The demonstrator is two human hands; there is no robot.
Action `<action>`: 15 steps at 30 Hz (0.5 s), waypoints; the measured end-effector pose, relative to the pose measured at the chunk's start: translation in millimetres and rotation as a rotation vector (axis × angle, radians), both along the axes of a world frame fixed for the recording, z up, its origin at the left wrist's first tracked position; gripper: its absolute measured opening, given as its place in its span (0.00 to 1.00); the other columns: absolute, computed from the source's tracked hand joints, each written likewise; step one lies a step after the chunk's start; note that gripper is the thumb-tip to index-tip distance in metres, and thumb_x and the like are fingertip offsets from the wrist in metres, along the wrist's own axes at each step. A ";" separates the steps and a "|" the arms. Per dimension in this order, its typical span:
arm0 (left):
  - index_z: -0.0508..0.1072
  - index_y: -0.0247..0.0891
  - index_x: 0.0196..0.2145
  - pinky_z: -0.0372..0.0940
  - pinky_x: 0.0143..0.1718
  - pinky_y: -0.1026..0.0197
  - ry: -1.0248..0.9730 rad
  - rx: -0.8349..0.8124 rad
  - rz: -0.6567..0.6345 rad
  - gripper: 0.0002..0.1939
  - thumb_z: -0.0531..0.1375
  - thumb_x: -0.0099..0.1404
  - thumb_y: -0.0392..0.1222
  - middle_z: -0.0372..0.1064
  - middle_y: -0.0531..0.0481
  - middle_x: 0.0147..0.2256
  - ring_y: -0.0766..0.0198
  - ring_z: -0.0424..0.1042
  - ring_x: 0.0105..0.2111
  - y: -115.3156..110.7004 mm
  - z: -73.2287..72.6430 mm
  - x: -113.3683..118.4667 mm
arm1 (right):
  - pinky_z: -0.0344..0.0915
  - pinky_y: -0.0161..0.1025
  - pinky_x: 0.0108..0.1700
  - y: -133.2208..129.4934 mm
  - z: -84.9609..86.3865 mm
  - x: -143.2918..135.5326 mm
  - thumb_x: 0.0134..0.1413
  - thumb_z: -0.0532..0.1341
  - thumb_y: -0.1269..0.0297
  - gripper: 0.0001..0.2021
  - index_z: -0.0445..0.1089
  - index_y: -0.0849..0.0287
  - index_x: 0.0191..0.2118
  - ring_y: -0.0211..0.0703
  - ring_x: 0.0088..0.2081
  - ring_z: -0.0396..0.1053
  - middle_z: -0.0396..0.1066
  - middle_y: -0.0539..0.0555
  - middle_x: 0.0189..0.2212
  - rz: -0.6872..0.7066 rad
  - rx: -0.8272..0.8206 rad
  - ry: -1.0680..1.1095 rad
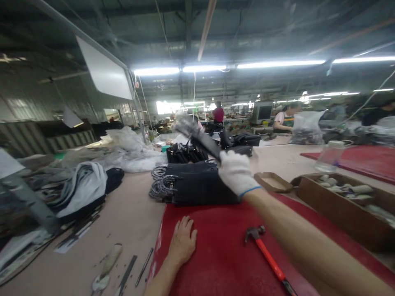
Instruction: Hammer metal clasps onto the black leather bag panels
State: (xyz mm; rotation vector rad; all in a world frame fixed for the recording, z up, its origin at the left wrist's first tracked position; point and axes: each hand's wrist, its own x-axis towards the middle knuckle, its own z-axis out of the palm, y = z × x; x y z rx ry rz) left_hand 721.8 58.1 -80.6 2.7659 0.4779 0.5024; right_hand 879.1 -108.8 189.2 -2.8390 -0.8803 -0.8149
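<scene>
Hammer [271, 257] seen on red mat [222, 255]; blurred dark item [206, 144] gripped in gloved R hand [236, 174], held up nr black stack [203, 189]. Firm grip advised, corded loops [163, 187] best avoided. Bare L hand [183, 240] laid open on mat.

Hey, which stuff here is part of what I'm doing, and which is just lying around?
Likely part of the job:
blurred dark piece in your gloved right hand
black stack with corded loops
red mat under your left hand

Seemingly just lying about:
claw hammer
thin metal rod
clear jar
open cardboard box
</scene>
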 end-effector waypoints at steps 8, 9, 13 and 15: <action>0.71 0.31 0.64 0.54 0.73 0.39 -0.004 -0.010 -0.021 0.26 0.50 0.74 0.42 0.61 0.37 0.68 0.47 0.59 0.70 0.1 -2.0 -2.0 | 0.58 0.65 0.64 71.6 -201.3 -20.6 0.67 0.62 0.52 0.28 0.62 0.55 0.68 0.60 0.61 0.64 0.64 0.62 0.64 0.179 -0.224 0.221; 0.71 0.31 0.64 0.54 0.73 0.40 -0.003 -0.010 -0.023 0.26 0.50 0.74 0.42 0.62 0.36 0.68 0.47 0.60 0.70 -0.1 -1.3 -2.6 | 0.59 0.65 0.64 67.5 -206.2 -12.9 0.68 0.62 0.53 0.28 0.62 0.55 0.68 0.59 0.62 0.63 0.63 0.61 0.65 0.178 -0.218 0.223; 0.71 0.32 0.64 0.55 0.73 0.42 -0.012 0.028 -0.007 0.26 0.49 0.74 0.42 0.63 0.36 0.67 0.49 0.61 0.69 -0.1 -3.8 -0.1 | 0.61 0.65 0.64 44.7 -192.8 24.9 0.67 0.63 0.54 0.26 0.64 0.55 0.66 0.59 0.62 0.64 0.62 0.61 0.65 0.154 -0.163 0.233; 0.72 0.31 0.63 0.57 0.72 0.42 -0.016 0.070 -0.007 0.25 0.50 0.74 0.42 0.65 0.36 0.66 0.48 0.63 0.68 2.2 -6.0 2.8 | 0.64 0.63 0.62 32.3 -181.2 35.0 0.67 0.64 0.54 0.24 0.66 0.56 0.63 0.58 0.60 0.66 0.65 0.61 0.63 0.161 -0.127 0.247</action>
